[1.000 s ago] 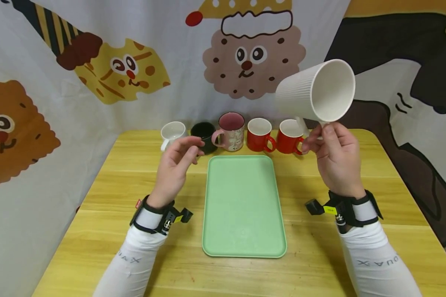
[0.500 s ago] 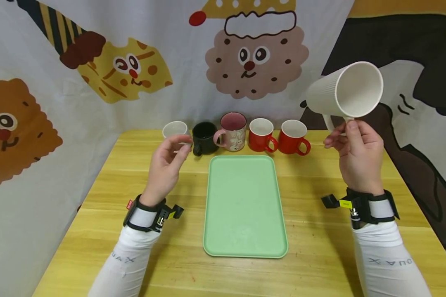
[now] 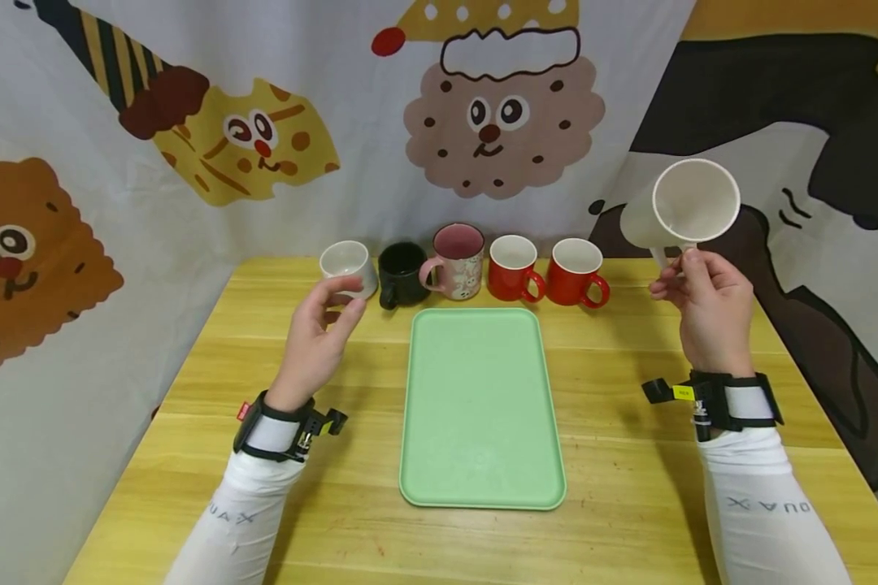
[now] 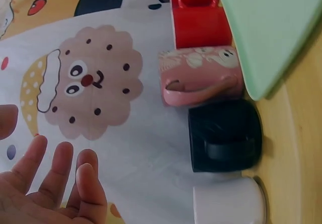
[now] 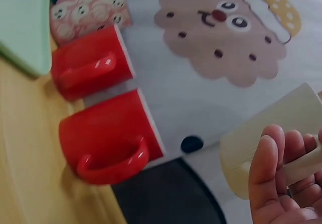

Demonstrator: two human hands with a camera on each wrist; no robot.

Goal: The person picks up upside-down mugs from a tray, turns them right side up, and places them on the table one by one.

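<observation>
My right hand [image 3: 713, 313] grips the handle of a tall white ribbed mug [image 3: 640, 215], held in the air at the right with its mouth tipped toward me. In the right wrist view the fingers curl round that mug's handle [image 5: 304, 166]. My left hand [image 3: 313, 341] hovers over the table's left side, fingers relaxed and holding nothing. Just beyond it stands a small white mug [image 3: 345, 260], partly covered by the fingertips in the head view. A black mug [image 3: 402, 272] stands to the right of the white one.
A pink patterned mug [image 3: 462, 272] and two red mugs [image 3: 508, 280] continue the row along the table's back edge. In front of the row lies a green tray [image 3: 483, 406] on the wooden table [image 3: 615, 520]. A cartoon-printed curtain [image 3: 366, 97] hangs right behind.
The right hand has carried the tall white mug to the right, away from the red mugs, then lowered it a little. My left hand has drawn back leftward from the black mug.
</observation>
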